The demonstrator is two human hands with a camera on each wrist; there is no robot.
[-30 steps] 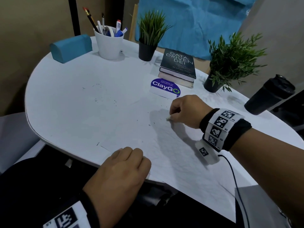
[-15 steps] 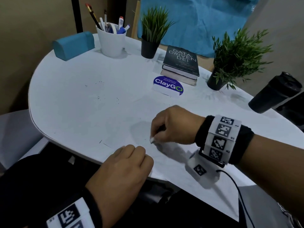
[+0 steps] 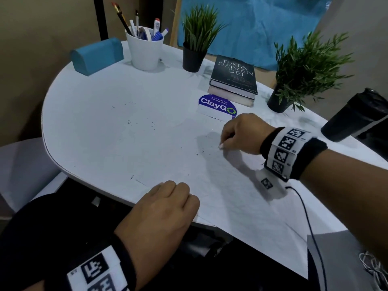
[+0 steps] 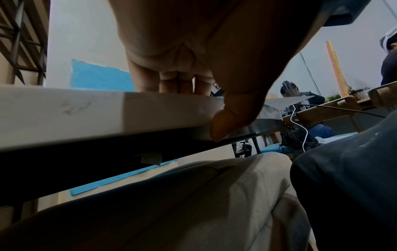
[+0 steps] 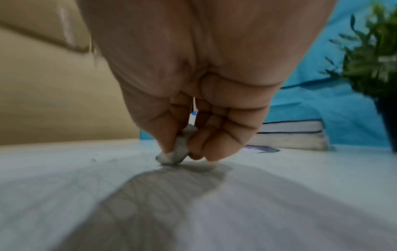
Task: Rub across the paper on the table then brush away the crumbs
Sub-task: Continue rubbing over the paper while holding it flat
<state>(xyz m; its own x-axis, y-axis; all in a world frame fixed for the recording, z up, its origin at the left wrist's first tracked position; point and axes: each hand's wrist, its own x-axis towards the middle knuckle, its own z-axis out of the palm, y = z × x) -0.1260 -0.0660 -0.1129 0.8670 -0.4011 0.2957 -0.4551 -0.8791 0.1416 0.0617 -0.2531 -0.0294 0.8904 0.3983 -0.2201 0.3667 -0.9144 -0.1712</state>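
A large white paper (image 3: pixel 226 192) lies on the white table (image 3: pixel 88 131), and its near right corner overhangs the edge. My right hand (image 3: pixel 227 142) pinches a small white eraser (image 3: pixel 221 146) between thumb and fingers and presses its tip onto the paper. The right wrist view shows the eraser (image 5: pixel 175 152) worn and grey, touching the sheet. Dark crumbs (image 3: pixel 197 153) lie just left of the eraser, with more farther left on the table. My left hand (image 3: pixel 174 194) rests on the paper's near edge, fingers on top and thumb (image 4: pixel 232 118) over the table rim.
Along the back stand a blue case (image 3: pixel 97 55), a white pen cup (image 3: pixel 144 51), two potted plants (image 3: pixel 195 38) (image 3: pixel 302 76), stacked books (image 3: pixel 233 80) and a ClayGo sign (image 3: pixel 217 107). A black tumbler (image 3: pixel 357 116) stands at the right.
My right hand rubbed the eraser toward me and to the left, then back away to the right. The left hand has stayed on the paper's near edge.
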